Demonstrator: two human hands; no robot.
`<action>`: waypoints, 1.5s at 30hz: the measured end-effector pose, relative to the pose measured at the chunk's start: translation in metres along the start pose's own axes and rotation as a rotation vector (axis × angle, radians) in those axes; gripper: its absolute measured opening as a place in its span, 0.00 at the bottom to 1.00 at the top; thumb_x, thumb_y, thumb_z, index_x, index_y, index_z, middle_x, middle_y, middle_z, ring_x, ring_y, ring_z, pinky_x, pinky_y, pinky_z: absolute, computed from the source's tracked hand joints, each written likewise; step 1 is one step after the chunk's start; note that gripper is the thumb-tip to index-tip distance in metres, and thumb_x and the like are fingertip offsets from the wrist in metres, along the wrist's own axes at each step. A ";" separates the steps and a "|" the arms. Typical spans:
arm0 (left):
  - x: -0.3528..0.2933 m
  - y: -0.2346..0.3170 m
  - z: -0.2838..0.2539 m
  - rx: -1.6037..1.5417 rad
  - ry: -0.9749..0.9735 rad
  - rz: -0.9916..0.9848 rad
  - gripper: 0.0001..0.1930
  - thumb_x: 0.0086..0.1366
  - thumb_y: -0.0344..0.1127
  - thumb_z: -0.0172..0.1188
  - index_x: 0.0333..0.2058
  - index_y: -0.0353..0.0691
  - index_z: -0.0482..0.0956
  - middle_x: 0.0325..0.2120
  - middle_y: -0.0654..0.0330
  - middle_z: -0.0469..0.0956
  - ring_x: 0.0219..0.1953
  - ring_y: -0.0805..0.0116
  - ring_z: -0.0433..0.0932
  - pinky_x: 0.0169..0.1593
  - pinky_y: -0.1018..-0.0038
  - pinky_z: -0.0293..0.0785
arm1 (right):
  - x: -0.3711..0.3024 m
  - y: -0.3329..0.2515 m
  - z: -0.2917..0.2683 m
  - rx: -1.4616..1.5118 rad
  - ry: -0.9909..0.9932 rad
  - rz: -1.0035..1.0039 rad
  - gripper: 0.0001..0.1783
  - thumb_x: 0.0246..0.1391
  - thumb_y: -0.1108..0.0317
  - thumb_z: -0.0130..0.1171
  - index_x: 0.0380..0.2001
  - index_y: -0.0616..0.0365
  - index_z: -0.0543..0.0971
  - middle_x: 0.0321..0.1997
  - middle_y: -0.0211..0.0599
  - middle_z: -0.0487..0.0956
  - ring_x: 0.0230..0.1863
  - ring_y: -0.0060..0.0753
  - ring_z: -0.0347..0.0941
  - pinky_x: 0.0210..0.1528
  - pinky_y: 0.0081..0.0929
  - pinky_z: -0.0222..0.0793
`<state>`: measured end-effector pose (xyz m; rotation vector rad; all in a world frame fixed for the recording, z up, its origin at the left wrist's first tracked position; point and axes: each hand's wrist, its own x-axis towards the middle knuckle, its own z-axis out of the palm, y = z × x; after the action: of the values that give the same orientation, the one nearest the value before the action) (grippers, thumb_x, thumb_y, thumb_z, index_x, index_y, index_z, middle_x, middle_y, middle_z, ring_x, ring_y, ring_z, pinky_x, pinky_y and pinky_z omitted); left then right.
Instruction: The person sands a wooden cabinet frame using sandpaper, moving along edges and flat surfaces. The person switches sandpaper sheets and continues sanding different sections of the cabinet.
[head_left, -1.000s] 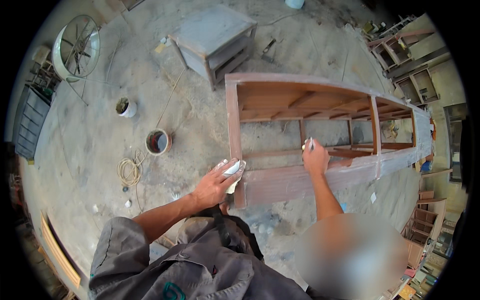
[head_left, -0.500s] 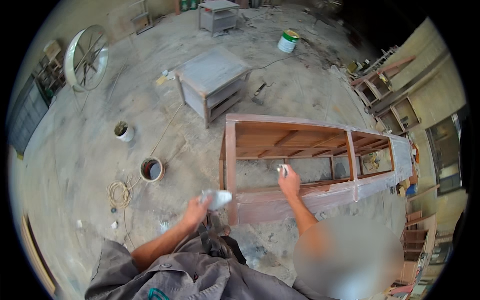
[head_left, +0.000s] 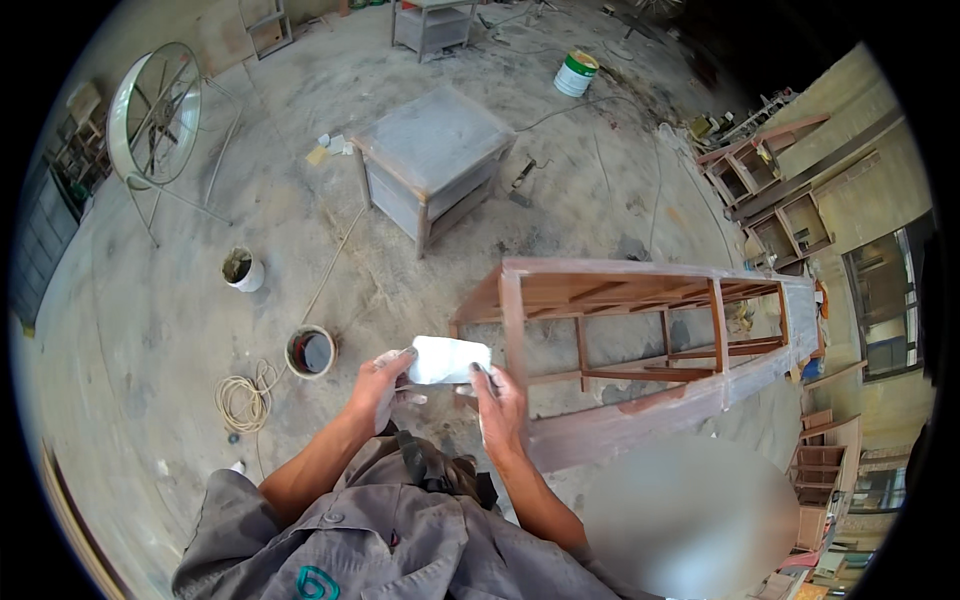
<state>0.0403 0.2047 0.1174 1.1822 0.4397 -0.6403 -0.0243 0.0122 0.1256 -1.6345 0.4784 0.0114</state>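
Note:
Between both hands I hold a flat white rectangular piece (head_left: 450,361); whether it is sheet, cloth or pad I cannot tell. My left hand (head_left: 380,388) grips its left end, thumb on top. At the lower right corner, my right hand (head_left: 497,402) pinches it with the thumb. Pale dust coats the fingers of both hands. Just right of them lies a long wooden furniture frame (head_left: 515,340), reddish brown inside, with whitish-coated outer faces and open bays.
A grey two-tier table (head_left: 440,135) stands ahead. To the left are a pot of dark liquid (head_left: 311,352), a coiled rope (head_left: 245,400), a small white bucket (head_left: 243,270) and a large round fan (head_left: 153,118). A green-and-white pail (head_left: 576,75) sits farther back.
My right hand has come left, away from the frame, to meet my left hand. Both now hold the white piece, which was in my left hand alone. The view has shifted slightly.

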 end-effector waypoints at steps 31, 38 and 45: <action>0.285 0.202 0.129 1.169 -1.126 0.182 0.11 0.71 0.33 0.58 0.45 0.31 0.82 0.31 0.61 0.82 0.35 0.75 0.77 0.41 0.73 0.74 | 0.199 -0.063 -0.014 0.899 0.180 0.112 0.25 0.76 0.57 0.48 0.70 0.56 0.71 0.59 0.30 0.80 0.53 0.18 0.75 0.48 0.22 0.75; 0.317 0.215 0.212 1.004 -1.064 -0.592 0.10 0.69 0.35 0.61 0.37 0.31 0.83 0.23 0.58 0.82 0.18 0.73 0.78 0.22 0.76 0.71 | 0.198 -0.085 0.017 0.004 0.768 -0.128 0.38 0.64 0.69 0.63 0.74 0.57 0.62 0.69 0.47 0.74 0.67 0.39 0.72 0.69 0.38 0.66; 0.338 0.226 0.265 1.387 -1.461 -0.692 0.10 0.70 0.35 0.60 0.37 0.35 0.86 0.28 0.66 0.82 0.27 0.80 0.77 0.30 0.77 0.71 | 0.231 -0.075 0.099 -0.432 1.080 0.097 0.43 0.52 0.72 0.66 0.73 0.56 0.65 0.60 0.55 0.79 0.64 0.58 0.73 0.72 0.48 0.65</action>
<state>0.4395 -0.0687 0.1522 1.3692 -1.1007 -2.3678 0.2360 0.0405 0.1177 -1.9423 1.4484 -0.7734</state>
